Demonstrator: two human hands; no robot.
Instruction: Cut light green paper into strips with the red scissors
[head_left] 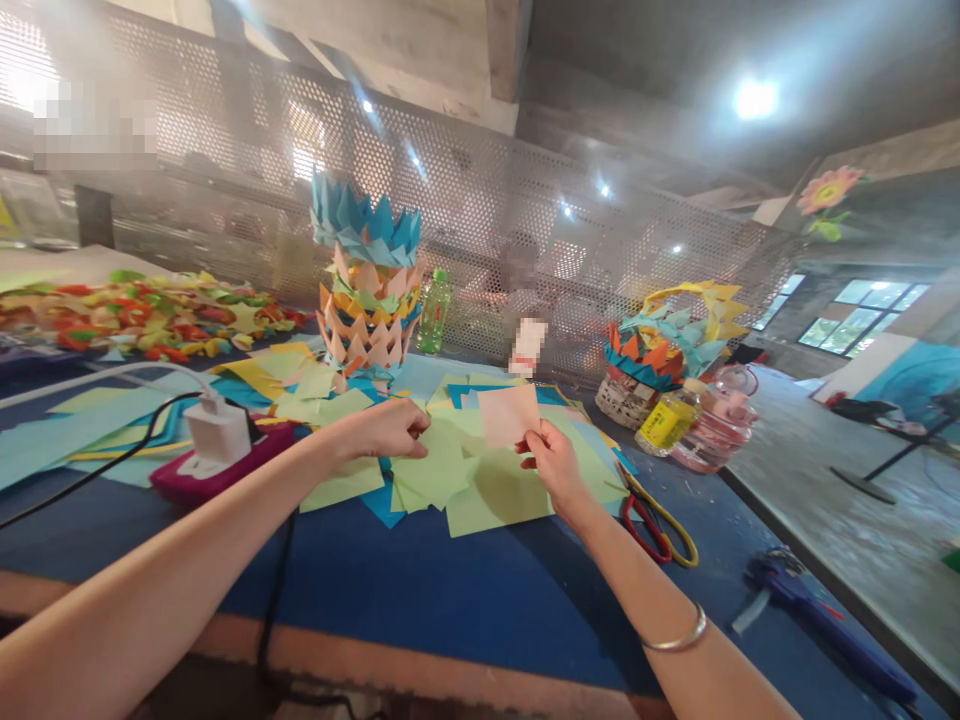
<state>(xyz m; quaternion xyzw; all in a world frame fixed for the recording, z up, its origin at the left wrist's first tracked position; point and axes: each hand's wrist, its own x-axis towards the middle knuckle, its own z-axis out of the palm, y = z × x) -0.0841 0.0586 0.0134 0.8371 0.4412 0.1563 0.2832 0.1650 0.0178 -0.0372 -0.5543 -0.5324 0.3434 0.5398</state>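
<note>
Between the thumb and fingers of my right hand (559, 462) is a pale pink square of paper (508, 416), raised above the sheets on the table. My left hand (390, 430) hovers to its left with curled fingers; whatever they may hold is hidden. Below both hands spread overlapping light green sheets (499, 495), with blue and yellow paper among them. Red-and-yellow-handled scissors (660, 525) lie just right of the sheets, near my right forearm. Behind my left hand stands a tall stack of pointed folded-paper rings (367, 285).
A purple power strip (225, 465) with a white charger (216, 430) sits left. Paper scraps (142, 315) are heaped beyond it. A green bottle (433, 312), a paper-petalled basket (628, 398), a yellow-labelled bottle (667, 420) and a clear jug (716, 430) stand behind. A blue glue gun (829, 615) lies right.
</note>
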